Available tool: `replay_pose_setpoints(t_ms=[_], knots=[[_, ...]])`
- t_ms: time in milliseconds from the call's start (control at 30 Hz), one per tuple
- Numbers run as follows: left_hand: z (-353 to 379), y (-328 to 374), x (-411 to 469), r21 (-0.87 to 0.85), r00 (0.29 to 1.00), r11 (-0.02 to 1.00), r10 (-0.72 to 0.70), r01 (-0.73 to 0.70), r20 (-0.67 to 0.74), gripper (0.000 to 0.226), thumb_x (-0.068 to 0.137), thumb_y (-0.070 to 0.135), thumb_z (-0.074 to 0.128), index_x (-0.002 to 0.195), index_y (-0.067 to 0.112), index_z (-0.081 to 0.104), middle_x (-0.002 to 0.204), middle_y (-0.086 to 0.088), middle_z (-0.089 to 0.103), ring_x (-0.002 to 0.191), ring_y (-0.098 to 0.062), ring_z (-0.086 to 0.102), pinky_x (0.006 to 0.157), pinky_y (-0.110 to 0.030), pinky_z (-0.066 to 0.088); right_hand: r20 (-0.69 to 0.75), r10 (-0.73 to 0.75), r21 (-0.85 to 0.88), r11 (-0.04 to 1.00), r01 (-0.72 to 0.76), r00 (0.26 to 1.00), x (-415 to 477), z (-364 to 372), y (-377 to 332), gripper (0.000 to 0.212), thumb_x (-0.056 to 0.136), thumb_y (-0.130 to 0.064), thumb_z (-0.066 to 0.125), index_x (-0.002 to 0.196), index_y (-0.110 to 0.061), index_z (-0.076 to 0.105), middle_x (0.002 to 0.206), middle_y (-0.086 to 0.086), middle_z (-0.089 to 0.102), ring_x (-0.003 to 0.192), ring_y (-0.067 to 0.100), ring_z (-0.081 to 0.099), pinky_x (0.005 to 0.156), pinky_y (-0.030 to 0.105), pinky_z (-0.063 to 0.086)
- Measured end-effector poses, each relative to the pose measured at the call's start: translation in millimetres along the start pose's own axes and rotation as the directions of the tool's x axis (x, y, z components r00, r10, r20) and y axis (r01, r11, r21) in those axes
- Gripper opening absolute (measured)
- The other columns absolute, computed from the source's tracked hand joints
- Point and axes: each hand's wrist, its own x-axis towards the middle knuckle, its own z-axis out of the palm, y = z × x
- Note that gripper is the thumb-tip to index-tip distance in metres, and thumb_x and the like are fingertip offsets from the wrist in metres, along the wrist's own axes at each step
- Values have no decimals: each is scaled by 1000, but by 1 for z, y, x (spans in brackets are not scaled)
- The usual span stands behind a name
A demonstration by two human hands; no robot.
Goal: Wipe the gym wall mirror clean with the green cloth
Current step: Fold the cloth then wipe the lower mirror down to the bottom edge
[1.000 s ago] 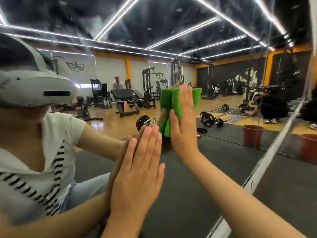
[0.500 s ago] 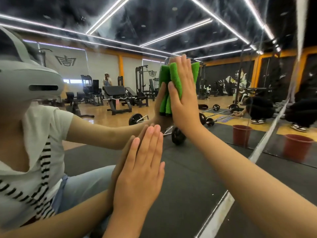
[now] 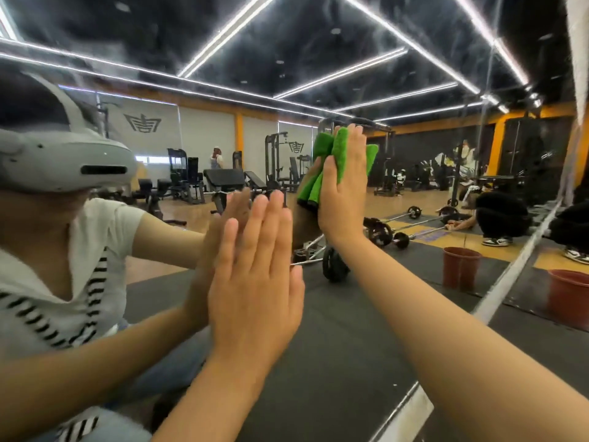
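Pressing: the right hand (image 3: 342,193) lay flat on the cloth (image 3: 318,169), fingers straight and close together, pointing up, thumb set out to the left over a green fold; it pinched nothing.
Cloth: bunched into upright folds and trapped between that palm and the mirror (image 3: 350,330), well above the mirror's bottom edge; green showed left of the thumb and past the fingers on the right.
Long axis: roughly upright, in line with the fingers.
Left hand (image 3: 255,275): flat on the bare glass, fingers straight and together, holding nothing, lower than the cloth and to its left, apart from it.
Nearer hand: only the right one was on the cloth.
Arm pose: the right forearm rose steeply from the lower right, wrist bent back so the palm faced the glass.
Glass above: hazy streaks seemed to cross the reflected ceiling, up beyond the fingertips.
Judgement: the next stroke probably called for sliding the flat palm along the glass, with the left hand as a brace.
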Motion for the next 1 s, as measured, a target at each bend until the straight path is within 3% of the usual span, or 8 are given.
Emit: replay_pose_setpoints(t_ms=[167,400,500,600,667,767,867,1000], knots=[[27,26,50,111,999,993,-39,37,13,70,94,25,32,158,0,19,166,-17,13,155,-29,10,126,-43,0,148,-228,-105,964,245,962,12,-20,35,59,104,-30,31,158,-15,13,167,6,9,154,16,2,126,46,8],[55,31,57,390,994,919,12,-55,112,70,99,32,26,159,0,8,168,-16,6,155,-29,5,126,-44,-4,-45,43,-81,996,-47,998,79,-37,76,62,102,-32,32,158,-10,17,166,7,15,154,18,6,125,46,8],[59,32,55,435,995,900,-1,-41,96,71,99,33,31,159,0,13,168,-16,8,155,-29,7,126,-45,0,15,-244,-146,959,244,970,62,-16,46,61,104,-33,32,157,-7,19,165,12,17,154,25,11,125,49,9],[59,33,54,442,997,897,-12,-21,72,72,98,35,34,159,0,15,167,-16,10,155,-29,10,126,-45,4,213,-615,-119,755,645,759,46,-22,59,57,104,-31,38,155,-6,29,163,14,25,151,27,21,124,48,12],[58,33,53,459,996,888,-30,-11,82,73,98,37,33,159,1,15,167,-16,10,155,-29,11,126,-46,5,244,-672,-127,692,710,699,69,-44,97,56,104,-31,36,155,-8,30,162,12,26,151,24,22,124,46,13],[57,35,54,487,993,874,-44,-12,105,75,99,41,31,159,2,11,167,-16,10,155,-30,10,126,-47,6,135,-351,-183,910,372,927,111,-67,137,61,104,-37,21,158,-9,17,166,11,14,153,23,10,125,40,3],[57,36,53,500,992,866,-48,-18,118,75,99,42,30,159,3,9,167,-18,10,155,-31,9,126,-49,7,37,-167,-196,966,171,985,90,-48,108,63,104,-38,23,158,-7,13,167,12,11,154,25,7,125,43,0],[59,38,53,518,996,855,-23,-26,88,74,99,40,32,157,-1,13,165,-21,15,153,-34,13,126,-47,5,265,-658,-89,711,697,705,28,-36,100,59,103,-33,40,155,-9,30,162,11,27,150,27,24,124,47,10]])
